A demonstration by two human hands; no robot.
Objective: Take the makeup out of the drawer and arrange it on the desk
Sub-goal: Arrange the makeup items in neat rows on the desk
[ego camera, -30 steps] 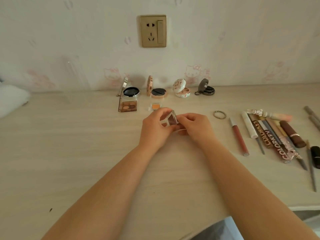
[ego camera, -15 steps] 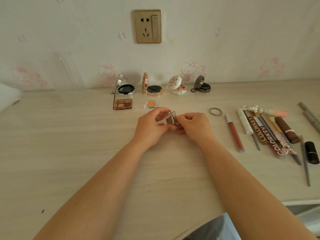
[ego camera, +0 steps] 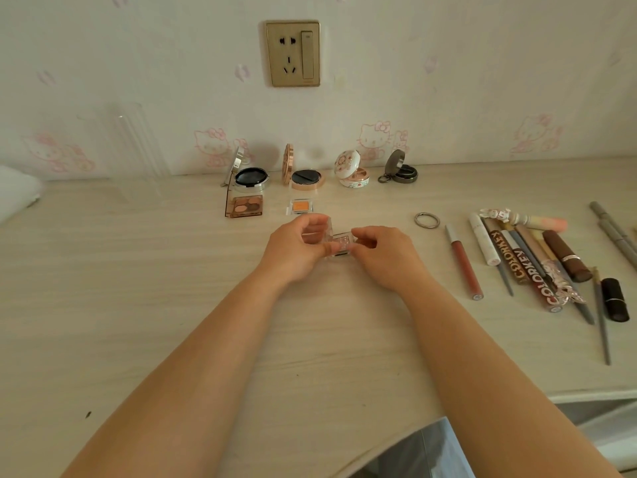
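Note:
Both hands hold a small clear eyeshadow case (ego camera: 341,243) with a pinkish-brown pan, just above the desk (ego camera: 138,305) at its middle. My left hand (ego camera: 296,250) grips the opened clear lid side. My right hand (ego camera: 382,253) pinches the pan side. Behind them lie an orange single eyeshadow (ego camera: 301,205) and a brown eyeshadow palette (ego camera: 245,205). Along the wall stand open compacts: a silver one (ego camera: 249,177), a rose-gold one (ego camera: 305,177), a floral white one (ego camera: 353,170) and a dark one (ego camera: 401,170).
To the right lie a metal ring (ego camera: 426,220), a red-brown lip gloss (ego camera: 463,263), several tubes and pencils (ego camera: 527,263) and a dark lipstick (ego camera: 615,300). A clear acrylic stand (ego camera: 134,157) is at the back left. The desk's front edge curves near my lap.
The case's lid has swung further open between my hands, and the hands have moved slightly apart. The camera shifted a little.

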